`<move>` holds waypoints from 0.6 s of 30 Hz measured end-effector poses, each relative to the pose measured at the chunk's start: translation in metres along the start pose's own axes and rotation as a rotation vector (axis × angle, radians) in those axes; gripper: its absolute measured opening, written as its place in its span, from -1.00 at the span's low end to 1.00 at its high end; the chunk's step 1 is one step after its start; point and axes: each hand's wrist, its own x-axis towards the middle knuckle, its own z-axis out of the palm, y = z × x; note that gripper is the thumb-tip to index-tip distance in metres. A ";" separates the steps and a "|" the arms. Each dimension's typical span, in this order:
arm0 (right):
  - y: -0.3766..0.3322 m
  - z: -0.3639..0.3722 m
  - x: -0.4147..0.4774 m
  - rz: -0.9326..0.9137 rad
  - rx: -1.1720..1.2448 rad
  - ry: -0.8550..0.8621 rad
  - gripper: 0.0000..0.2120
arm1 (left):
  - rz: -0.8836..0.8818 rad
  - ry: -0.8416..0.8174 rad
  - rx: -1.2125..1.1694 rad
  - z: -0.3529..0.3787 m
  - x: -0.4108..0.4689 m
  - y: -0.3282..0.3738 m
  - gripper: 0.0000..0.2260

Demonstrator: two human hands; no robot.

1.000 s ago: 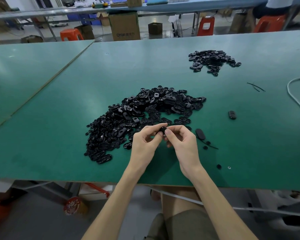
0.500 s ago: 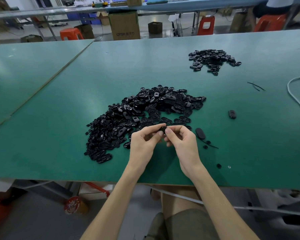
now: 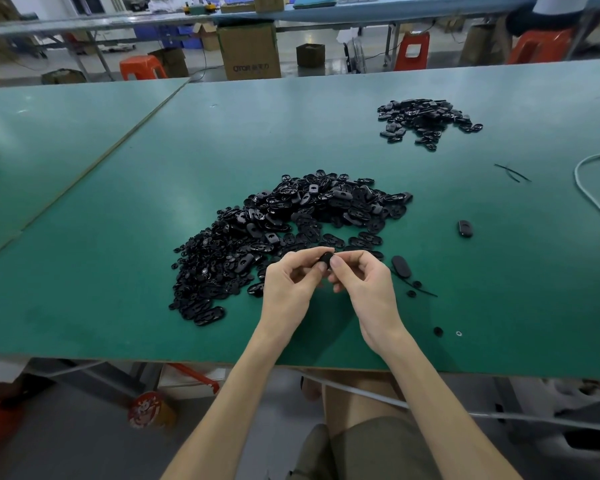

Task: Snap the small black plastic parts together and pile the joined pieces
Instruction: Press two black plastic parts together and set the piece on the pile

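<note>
My left hand (image 3: 290, 285) and my right hand (image 3: 364, 289) meet just above the green table (image 3: 84, 289), both pinching one small black plastic part (image 3: 325, 259) between thumbs and fingertips. Most of that part is hidden by my fingers. A big heap of loose black parts (image 3: 281, 230) spreads behind and to the left of my hands. A smaller pile of black pieces (image 3: 426, 121) lies at the far right of the table. One black oval piece (image 3: 401, 266) lies just right of my right hand.
A single black piece (image 3: 465, 228) sits alone to the right. Tiny round bits (image 3: 438, 331) and thin black strips (image 3: 511, 172) lie on the table's right side, beside a white cable (image 3: 589, 192). The table's near edge runs under my wrists. Boxes and orange stools stand beyond the far edge.
Both hands stay together on the same small part in almost the same spot; only slight finger shifts show. The heaps have not changed.
</note>
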 end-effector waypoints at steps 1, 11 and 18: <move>0.000 0.000 0.000 -0.001 0.004 0.000 -0.95 | -0.004 0.001 0.002 0.000 0.000 0.000 -0.77; -0.006 -0.002 -0.003 -0.060 0.047 -0.028 -0.77 | -0.018 -0.040 -0.043 -0.001 0.000 0.001 -0.88; -0.002 0.000 -0.001 -0.018 -0.017 -0.012 -0.87 | 0.037 0.082 -0.022 -0.002 0.003 0.003 -0.85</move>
